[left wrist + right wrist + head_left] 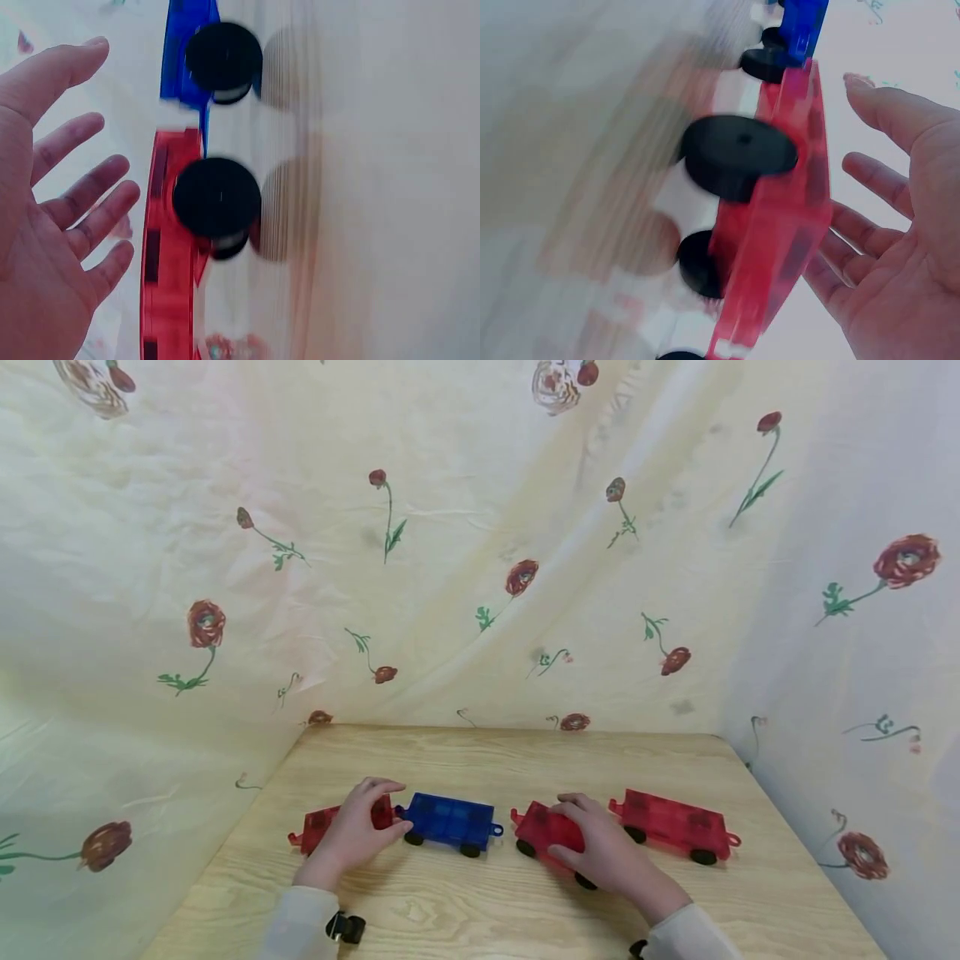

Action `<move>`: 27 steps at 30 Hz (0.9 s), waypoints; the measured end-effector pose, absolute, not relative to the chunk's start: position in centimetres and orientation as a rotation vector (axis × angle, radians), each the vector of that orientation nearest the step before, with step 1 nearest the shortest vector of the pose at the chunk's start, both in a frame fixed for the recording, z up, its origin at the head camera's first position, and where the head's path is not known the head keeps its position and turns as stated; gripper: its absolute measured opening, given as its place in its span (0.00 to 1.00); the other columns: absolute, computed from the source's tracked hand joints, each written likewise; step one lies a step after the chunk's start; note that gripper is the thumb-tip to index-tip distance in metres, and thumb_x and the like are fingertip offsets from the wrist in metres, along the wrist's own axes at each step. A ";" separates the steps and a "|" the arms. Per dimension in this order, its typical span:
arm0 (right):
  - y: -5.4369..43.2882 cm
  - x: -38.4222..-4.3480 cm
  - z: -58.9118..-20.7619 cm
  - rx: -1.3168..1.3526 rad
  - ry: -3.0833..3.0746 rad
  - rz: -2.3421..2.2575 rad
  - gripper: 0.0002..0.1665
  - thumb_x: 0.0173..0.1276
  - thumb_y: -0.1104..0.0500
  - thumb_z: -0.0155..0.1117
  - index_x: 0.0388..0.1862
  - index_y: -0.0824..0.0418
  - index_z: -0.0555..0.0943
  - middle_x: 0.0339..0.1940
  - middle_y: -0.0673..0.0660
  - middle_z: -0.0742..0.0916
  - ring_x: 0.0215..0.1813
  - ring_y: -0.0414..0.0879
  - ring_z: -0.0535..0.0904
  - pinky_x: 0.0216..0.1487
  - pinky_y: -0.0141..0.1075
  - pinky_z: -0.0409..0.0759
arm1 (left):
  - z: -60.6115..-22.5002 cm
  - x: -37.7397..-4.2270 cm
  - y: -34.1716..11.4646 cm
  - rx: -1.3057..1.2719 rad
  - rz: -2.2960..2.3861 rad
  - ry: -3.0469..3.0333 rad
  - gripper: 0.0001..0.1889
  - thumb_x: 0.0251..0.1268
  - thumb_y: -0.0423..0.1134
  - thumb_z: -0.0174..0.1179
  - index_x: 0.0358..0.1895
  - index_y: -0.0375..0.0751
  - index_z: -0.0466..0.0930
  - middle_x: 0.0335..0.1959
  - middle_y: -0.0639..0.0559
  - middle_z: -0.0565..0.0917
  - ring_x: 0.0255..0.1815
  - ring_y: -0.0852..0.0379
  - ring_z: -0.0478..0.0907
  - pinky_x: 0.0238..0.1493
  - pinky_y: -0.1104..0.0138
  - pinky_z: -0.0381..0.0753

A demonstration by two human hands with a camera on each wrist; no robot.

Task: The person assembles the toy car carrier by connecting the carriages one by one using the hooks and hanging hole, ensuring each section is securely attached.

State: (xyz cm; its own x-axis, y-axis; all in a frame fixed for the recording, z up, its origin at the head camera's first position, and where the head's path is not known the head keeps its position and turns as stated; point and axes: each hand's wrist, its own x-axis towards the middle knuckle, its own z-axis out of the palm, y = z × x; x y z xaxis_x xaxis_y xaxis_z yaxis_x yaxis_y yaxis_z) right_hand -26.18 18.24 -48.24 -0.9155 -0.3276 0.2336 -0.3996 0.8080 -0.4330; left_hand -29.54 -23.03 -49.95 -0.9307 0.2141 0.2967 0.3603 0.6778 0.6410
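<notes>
My left hand (354, 837) is over the left red toy train car (318, 820), its thumb and fingers spread. In the left wrist view the fingers (94, 180) stand apart from that red car (171, 300). The blue train car (450, 821), on black wheels, sits to its right, the two joined or close at the coupling. My right hand (603, 852) reaches over the middle red train car (538, 825), which is angled to the blue one. Loosely bent fingers (862, 229) lie beside this red car (780, 225) in the right wrist view, the thumb held off it.
Another red train car (675, 823) stands at the right behind my right hand, with a hook and a loop at its ends. All the cars are on a light wooden table (450, 910). Flower-patterned cloth (450, 610) hangs along the back and sides.
</notes>
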 end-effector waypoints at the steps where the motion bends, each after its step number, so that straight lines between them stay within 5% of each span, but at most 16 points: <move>1: 18.6 -26.0 -48.3 0.572 -2.841 0.739 0.33 0.64 0.50 0.81 0.66 0.55 0.82 0.70 0.59 0.79 0.70 0.60 0.75 0.64 0.56 0.79 | -50.0 -29.6 -22.6 -0.484 -1.072 -2.697 0.31 0.61 0.48 0.78 0.68 0.60 0.79 0.67 0.58 0.75 0.71 0.47 0.71 0.67 0.44 0.76; 7: 20.5 -25.4 -49.1 0.555 -2.849 0.736 0.33 0.64 0.48 0.81 0.66 0.55 0.82 0.71 0.59 0.78 0.71 0.59 0.74 0.67 0.57 0.76 | -50.1 -29.9 -20.3 -0.580 -1.069 -2.746 0.33 0.63 0.50 0.77 0.71 0.60 0.76 0.73 0.52 0.71 0.60 0.46 0.77 0.55 0.49 0.82; 14: 21.3 -24.7 -49.3 0.492 -2.882 0.776 0.35 0.62 0.45 0.82 0.66 0.53 0.83 0.72 0.57 0.77 0.73 0.59 0.72 0.67 0.57 0.77 | -50.2 -30.1 -17.5 -0.662 -1.019 -2.834 0.37 0.62 0.55 0.77 0.73 0.58 0.74 0.76 0.48 0.68 0.75 0.40 0.66 0.68 0.40 0.72; 27: 22.0 -24.6 -49.8 0.478 -2.914 0.850 0.34 0.61 0.42 0.82 0.64 0.50 0.84 0.71 0.54 0.78 0.72 0.57 0.73 0.67 0.57 0.77 | -50.8 -30.1 -15.3 -0.766 -0.922 -2.946 0.37 0.64 0.57 0.74 0.75 0.59 0.73 0.80 0.47 0.65 0.80 0.26 0.53 0.67 0.27 0.64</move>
